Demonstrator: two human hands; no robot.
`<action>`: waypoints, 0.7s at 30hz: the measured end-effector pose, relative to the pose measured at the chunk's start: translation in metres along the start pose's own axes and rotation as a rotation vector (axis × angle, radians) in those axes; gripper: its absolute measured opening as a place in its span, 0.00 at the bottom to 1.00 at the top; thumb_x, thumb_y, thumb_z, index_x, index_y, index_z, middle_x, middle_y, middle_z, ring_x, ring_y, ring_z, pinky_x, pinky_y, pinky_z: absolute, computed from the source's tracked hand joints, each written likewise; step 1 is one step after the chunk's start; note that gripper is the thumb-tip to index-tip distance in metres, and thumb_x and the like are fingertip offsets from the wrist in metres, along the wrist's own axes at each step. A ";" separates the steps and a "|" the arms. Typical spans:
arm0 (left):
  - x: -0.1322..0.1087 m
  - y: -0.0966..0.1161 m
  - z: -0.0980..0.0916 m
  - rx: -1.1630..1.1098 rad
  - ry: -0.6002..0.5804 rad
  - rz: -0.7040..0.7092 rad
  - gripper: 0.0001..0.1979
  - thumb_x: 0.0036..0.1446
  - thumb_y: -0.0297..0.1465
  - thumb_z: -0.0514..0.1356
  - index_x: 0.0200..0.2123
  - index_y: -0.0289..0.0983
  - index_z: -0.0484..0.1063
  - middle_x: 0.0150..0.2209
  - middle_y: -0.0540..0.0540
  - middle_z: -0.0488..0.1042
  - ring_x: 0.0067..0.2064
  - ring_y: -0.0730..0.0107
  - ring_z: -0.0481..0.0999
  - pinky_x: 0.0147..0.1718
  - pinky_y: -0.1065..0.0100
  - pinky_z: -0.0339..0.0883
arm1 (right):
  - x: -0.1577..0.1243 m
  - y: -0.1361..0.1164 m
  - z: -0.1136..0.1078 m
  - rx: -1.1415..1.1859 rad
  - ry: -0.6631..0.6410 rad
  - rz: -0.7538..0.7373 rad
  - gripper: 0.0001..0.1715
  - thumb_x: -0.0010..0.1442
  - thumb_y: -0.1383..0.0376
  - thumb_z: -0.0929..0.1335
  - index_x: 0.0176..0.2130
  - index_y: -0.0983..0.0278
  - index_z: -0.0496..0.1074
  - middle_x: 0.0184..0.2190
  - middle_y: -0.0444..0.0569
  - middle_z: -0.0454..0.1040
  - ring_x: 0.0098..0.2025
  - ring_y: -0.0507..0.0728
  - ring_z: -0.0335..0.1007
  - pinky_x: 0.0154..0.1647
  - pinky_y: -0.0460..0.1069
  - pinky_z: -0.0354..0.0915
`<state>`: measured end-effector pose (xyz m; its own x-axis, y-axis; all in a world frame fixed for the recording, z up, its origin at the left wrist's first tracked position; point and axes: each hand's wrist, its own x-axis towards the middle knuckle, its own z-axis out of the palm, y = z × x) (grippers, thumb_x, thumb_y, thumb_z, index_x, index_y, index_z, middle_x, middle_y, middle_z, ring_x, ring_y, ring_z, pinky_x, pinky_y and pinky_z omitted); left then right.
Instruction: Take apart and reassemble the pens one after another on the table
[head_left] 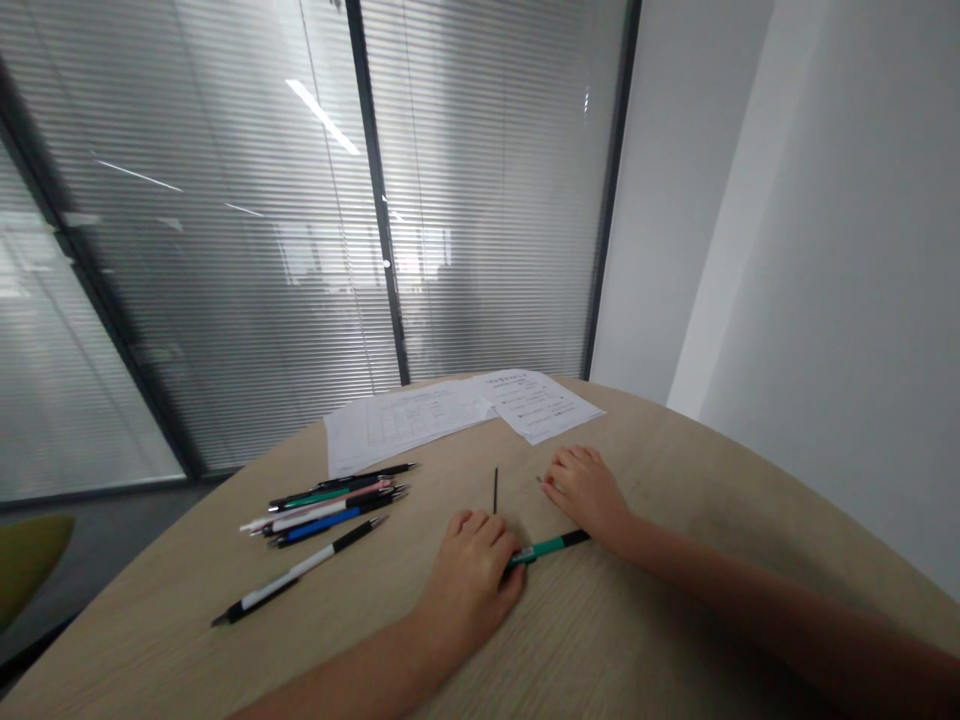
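Observation:
My left hand [471, 580] rests on the pale wooden table [600, 640], its fingers curled over one end of a green-and-black pen [547, 547]. The pen's other end lies just below my right hand [585, 490], whose closed fingers rest on the tabletop and hold nothing. A thin black pen refill [495, 490] lies just beyond my left fingers. Left of my hands lie several pens in a loose bundle [330, 507] and a black-and-white mechanical pencil [300, 570]. Two printed paper sheets [405, 425] [536, 405] lie at the far side.
The round table's far edge curves before a glass partition with slatted blinds [225, 250]. A white wall [825, 250] stands on the right. An olive-green seat [26, 565] shows at the left edge beyond the table.

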<state>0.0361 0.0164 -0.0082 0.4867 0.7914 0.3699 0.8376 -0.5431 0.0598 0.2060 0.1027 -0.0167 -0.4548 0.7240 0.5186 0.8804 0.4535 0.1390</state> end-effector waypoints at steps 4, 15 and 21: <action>0.000 0.000 0.000 -0.024 0.000 -0.008 0.04 0.48 0.27 0.54 0.28 0.37 0.68 0.29 0.47 0.69 0.35 0.65 0.65 0.38 0.61 0.55 | -0.002 0.008 0.001 0.078 0.029 -0.014 0.10 0.54 0.63 0.62 0.26 0.63 0.70 0.28 0.47 0.70 0.36 0.55 0.62 0.40 0.52 0.53; 0.002 -0.003 -0.006 -0.217 0.049 -0.027 0.06 0.50 0.27 0.53 0.31 0.37 0.69 0.31 0.47 0.70 0.36 0.65 0.66 0.38 0.62 0.55 | -0.064 0.019 -0.015 0.416 0.124 -0.091 0.08 0.55 0.66 0.60 0.34 0.63 0.68 0.32 0.48 0.72 0.37 0.55 0.65 0.40 0.52 0.58; 0.008 -0.014 -0.003 -0.584 0.083 -0.315 0.10 0.50 0.32 0.50 0.32 0.36 0.69 0.29 0.47 0.70 0.32 0.65 0.66 0.35 0.65 0.56 | -0.065 0.016 -0.022 0.514 0.081 -0.157 0.09 0.55 0.67 0.60 0.34 0.63 0.68 0.30 0.48 0.72 0.35 0.54 0.66 0.39 0.51 0.61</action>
<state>0.0276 0.0297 -0.0032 0.2002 0.9255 0.3216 0.6533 -0.3707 0.6601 0.2529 0.0519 -0.0294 -0.5460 0.5938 0.5910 0.6139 0.7636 -0.2001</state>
